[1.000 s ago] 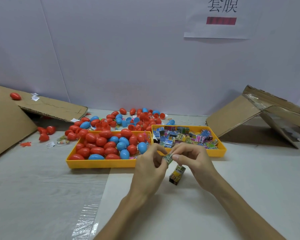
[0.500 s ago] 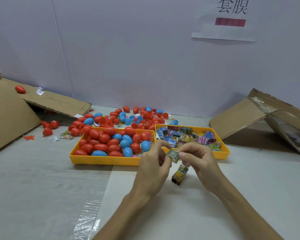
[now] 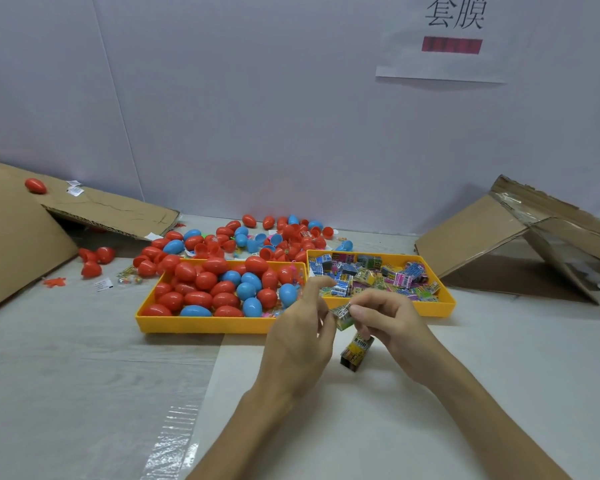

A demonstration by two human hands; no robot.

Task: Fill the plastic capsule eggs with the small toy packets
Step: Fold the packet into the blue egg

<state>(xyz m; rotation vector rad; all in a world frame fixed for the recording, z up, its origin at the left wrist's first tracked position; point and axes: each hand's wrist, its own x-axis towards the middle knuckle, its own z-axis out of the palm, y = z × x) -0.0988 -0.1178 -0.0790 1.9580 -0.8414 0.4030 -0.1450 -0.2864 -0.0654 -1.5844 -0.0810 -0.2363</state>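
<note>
A small green printed toy packet (image 3: 343, 316) is held just in front of the two yellow trays. My right hand (image 3: 388, 322) pinches it from the right. My left hand (image 3: 300, 332) touches its left side, index finger lifted and stretched toward the packet tray. The left tray (image 3: 201, 323) is full of red and blue capsule eggs (image 3: 222, 289). The right tray (image 3: 440, 306) holds many colourful packets (image 3: 374, 275). A second packet box (image 3: 356, 351) stands on the table below my hands.
Loose red and blue eggs and egg halves (image 3: 257, 237) lie behind the trays. Flattened cardboard (image 3: 94, 209) slopes at the left with a red egg (image 3: 35, 185) on it; a cardboard box (image 3: 520, 237) lies at the right. Clear tape (image 3: 174, 441) runs along the table covering.
My left index finger has lifted off the packet and stretched out. The camera view has shifted slightly; both hands stay at the same spot.
</note>
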